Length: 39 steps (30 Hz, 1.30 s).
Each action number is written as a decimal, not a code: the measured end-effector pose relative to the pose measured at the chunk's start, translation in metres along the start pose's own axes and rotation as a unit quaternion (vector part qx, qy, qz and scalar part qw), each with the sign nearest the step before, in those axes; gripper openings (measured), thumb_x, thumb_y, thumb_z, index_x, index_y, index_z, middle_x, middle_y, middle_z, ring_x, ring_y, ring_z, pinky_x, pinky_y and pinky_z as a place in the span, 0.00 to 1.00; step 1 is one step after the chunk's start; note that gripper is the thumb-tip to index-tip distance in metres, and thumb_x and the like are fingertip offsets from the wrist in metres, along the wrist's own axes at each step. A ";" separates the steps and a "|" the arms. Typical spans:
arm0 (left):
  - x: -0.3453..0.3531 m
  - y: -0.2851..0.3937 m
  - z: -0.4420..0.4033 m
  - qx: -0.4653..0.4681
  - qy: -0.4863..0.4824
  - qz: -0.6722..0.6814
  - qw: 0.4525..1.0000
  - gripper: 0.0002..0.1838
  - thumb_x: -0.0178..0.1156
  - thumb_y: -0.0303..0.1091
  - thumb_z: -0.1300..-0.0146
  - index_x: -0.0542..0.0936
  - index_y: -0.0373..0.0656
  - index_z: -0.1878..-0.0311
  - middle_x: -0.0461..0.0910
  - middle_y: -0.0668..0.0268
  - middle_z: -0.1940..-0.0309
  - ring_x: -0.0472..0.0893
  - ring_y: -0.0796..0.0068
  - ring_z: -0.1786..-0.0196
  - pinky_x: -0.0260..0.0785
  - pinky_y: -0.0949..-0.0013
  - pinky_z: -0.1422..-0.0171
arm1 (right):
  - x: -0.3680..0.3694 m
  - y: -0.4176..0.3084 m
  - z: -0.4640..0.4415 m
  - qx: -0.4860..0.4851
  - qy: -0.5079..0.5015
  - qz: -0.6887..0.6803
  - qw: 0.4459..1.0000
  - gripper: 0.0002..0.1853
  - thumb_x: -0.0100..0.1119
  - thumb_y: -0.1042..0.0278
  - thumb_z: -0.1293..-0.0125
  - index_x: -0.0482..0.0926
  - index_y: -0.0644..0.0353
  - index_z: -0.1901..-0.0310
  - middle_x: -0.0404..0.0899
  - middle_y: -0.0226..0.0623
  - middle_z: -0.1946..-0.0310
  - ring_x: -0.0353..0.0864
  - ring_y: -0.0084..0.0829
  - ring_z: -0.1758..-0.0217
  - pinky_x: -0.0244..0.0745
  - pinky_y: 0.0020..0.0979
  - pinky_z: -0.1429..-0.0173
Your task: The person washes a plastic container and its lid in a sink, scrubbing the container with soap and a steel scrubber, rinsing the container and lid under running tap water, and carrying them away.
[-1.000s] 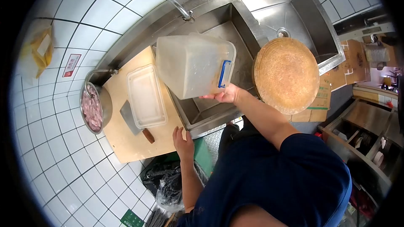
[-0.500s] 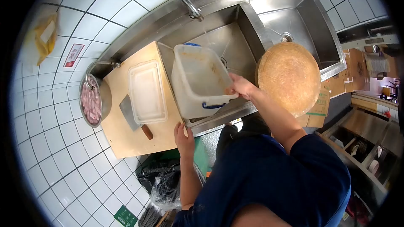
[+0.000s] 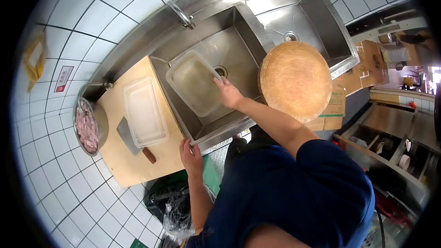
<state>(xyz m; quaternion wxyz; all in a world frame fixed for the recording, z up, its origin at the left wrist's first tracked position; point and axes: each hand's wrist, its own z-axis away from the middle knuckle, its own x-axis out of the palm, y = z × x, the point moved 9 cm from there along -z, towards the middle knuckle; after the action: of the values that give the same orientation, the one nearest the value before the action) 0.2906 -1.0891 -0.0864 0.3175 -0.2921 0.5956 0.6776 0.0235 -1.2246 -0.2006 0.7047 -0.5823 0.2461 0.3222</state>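
Note:
A translucent plastic tub [image 3: 193, 85] sits low in the left sink basin [image 3: 245, 59]. My right hand [image 3: 228, 93] is closed on its right edge, with the thumb side toward the drain. The tub's blue handles are not visible now. My left hand [image 3: 190, 156] rests by the corner where the wooden board [image 3: 120, 165] meets the sink's front rim; its fingers are apart and hold nothing. On that board lie a white plastic lid [image 3: 146, 112] and a cleaver [image 3: 128, 135] with a brown handle, its blade partly under the lid.
A thick round chopping block [image 3: 296, 81] stands at the sink's front, right of my right arm. A metal pot of raw meat [image 3: 87, 128] is beyond the board's left side. Taps [image 3: 183, 16] overhang the basins. Black plastic bags [image 3: 167, 197] are below the board.
The tub has gone from a raised position at the basin's front edge down into the basin, with my right hand still on it. The view has shifted slightly; my left hand stays at the corner.

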 end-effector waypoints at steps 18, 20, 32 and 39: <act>-0.012 0.046 -0.052 0.205 -0.006 0.025 0.978 0.23 0.65 0.32 0.40 0.78 0.33 0.42 0.72 0.40 0.35 0.71 0.41 0.32 0.64 0.50 0.27 | -0.412 -0.083 0.164 -0.068 0.208 -0.036 0.975 0.33 0.65 0.55 0.31 0.68 0.57 0.28 0.68 0.54 0.29 0.77 0.49 0.33 0.74 0.40 0.30; -0.012 0.043 -0.046 0.212 -0.003 0.020 0.977 0.24 0.66 0.32 0.40 0.78 0.34 0.42 0.72 0.40 0.36 0.71 0.41 0.32 0.64 0.50 0.27 | -0.441 -0.091 0.175 -0.042 0.182 -0.094 0.978 0.33 0.64 0.56 0.30 0.67 0.56 0.27 0.68 0.50 0.29 0.77 0.43 0.32 0.74 0.40 0.30; -0.006 0.003 -0.010 0.183 0.025 0.005 0.983 0.24 0.65 0.37 0.39 0.78 0.35 0.42 0.73 0.37 0.38 0.72 0.37 0.35 0.65 0.47 0.29 | -0.526 -0.020 0.160 -0.034 0.266 0.196 0.943 0.33 0.67 0.62 0.37 0.71 0.61 0.31 0.63 0.59 0.27 0.69 0.56 0.29 0.68 0.43 0.26; -0.191 0.198 -0.056 0.272 0.144 -0.043 0.950 0.25 0.65 0.31 0.35 0.75 0.36 0.35 0.68 0.47 0.29 0.69 0.47 0.27 0.62 0.54 0.23 | -0.498 0.029 0.164 -0.033 0.243 0.161 0.956 0.32 0.69 0.66 0.39 0.73 0.61 0.33 0.63 0.57 0.27 0.68 0.55 0.27 0.68 0.41 0.26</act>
<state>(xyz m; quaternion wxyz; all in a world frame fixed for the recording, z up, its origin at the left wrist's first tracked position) 0.2581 -1.1775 0.1780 0.3246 -0.3148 0.7834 0.4263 -0.3368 -1.1445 0.1732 0.5428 -0.6187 0.4893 0.2883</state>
